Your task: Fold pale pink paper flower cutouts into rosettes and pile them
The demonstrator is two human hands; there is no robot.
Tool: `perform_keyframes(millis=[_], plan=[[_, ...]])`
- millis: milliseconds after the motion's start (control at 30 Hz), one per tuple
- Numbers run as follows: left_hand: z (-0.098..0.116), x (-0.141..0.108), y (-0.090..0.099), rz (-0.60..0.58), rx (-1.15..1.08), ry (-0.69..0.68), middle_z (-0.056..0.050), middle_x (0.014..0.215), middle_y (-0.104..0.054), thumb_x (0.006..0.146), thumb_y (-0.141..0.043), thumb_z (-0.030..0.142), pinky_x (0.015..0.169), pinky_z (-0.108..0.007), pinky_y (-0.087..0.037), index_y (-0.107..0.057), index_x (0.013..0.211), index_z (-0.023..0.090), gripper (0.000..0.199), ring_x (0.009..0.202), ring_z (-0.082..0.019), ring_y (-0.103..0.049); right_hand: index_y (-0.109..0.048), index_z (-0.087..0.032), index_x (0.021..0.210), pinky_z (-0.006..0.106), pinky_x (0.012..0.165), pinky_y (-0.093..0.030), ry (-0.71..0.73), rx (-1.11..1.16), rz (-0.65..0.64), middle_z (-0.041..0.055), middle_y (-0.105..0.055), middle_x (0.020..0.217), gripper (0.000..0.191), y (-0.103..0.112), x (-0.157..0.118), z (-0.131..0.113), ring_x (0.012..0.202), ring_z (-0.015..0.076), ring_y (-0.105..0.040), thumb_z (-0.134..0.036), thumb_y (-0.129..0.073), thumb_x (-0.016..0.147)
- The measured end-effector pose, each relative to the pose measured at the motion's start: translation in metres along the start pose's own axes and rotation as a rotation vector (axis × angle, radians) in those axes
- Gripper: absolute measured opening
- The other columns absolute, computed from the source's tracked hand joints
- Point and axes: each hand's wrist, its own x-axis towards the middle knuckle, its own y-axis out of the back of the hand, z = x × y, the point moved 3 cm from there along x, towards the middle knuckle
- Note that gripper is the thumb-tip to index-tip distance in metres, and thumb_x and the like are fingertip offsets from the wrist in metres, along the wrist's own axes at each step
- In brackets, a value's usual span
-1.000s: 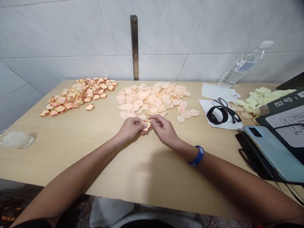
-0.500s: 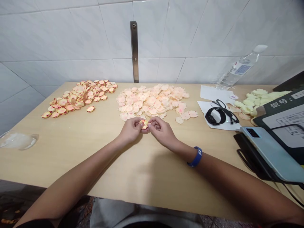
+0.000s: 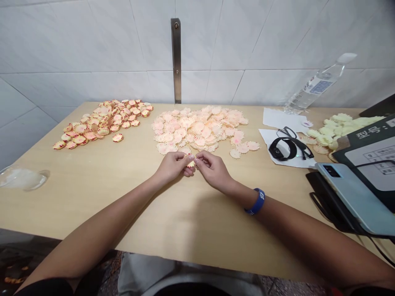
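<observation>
Between my two hands is a small yellow flower-shaped piece (image 3: 191, 164) with red tips, partly hidden by the fingers. My left hand (image 3: 171, 167) pinches it from the left, with the thumb laid over its top. My right hand (image 3: 214, 169) grips its right edge between thumb and fingers. Just beyond the hands lies a wide heap of pale pink flower-shaped pieces (image 3: 200, 128). Off to the left, a second heap holds yellowish pieces with red edges (image 3: 101, 121), and one such piece (image 3: 117, 138) lies apart.
A clear cup (image 3: 23, 177) is at the left edge. To the right are a tilted water bottle (image 3: 319, 86), a black wristband (image 3: 282, 149) with glasses on white paper, pale green pieces (image 3: 335, 128), a dark box (image 3: 375, 152) and a light blue phone (image 3: 354, 197). A tiled wall backs the table.
My left thumb has moved over the top of the yellow piece, covering more of it. Both hands stay together in nearly the same place. The view has shifted slightly.
</observation>
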Motion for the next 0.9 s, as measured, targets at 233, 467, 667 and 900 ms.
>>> perform_keyframes(millis=[233,467,667,900], plan=[[0.003,-0.001,0.0,-0.081,0.058,-0.052,-0.009,0.062,-0.068,0.077,-0.072,0.057,0.056,-0.025,-0.052,-0.063,0.07,0.009,0.049,0.056,-0.016,-0.067,-0.056,-0.019,0.08,0.025,0.056,-0.041,-0.01,0.04,-0.007,-0.0004,-0.059,0.065,0.023,-0.002,0.001,0.0,0.059,0.0129,-0.055,-0.039,-0.056,0.09],[0.003,-0.001,-0.003,-0.013,-0.052,-0.028,-0.005,0.065,-0.066,0.079,-0.076,0.031,0.068,-0.027,-0.055,-0.062,0.072,0.009,0.027,0.062,-0.015,-0.068,-0.055,-0.019,0.083,0.025,0.058,-0.045,-0.052,0.126,0.003,-0.0004,-0.06,0.069,0.019,-0.001,0.004,0.005,0.065,0.0144,-0.061,-0.037,-0.058,0.088],[-0.002,0.0,-0.001,-0.026,-0.202,0.038,-0.006,0.068,-0.067,0.062,-0.088,0.034,0.071,-0.029,-0.054,-0.065,0.074,0.008,0.037,0.065,-0.014,-0.066,-0.056,-0.019,0.083,0.024,0.054,-0.039,-0.039,0.142,-0.001,-0.0033,-0.052,0.063,0.02,0.0,0.005,0.008,0.057,0.0113,-0.051,-0.037,-0.055,0.09],[0.003,0.0,0.0,0.01,-0.111,-0.039,-0.007,0.069,-0.067,0.071,-0.08,0.046,0.069,-0.031,-0.056,-0.065,0.075,0.008,0.041,0.062,-0.015,-0.067,-0.058,-0.018,0.087,0.024,0.055,-0.039,-0.043,0.205,0.01,-0.0021,-0.055,0.066,0.022,0.0,0.005,0.009,0.06,0.0116,-0.053,-0.04,-0.057,0.09]])
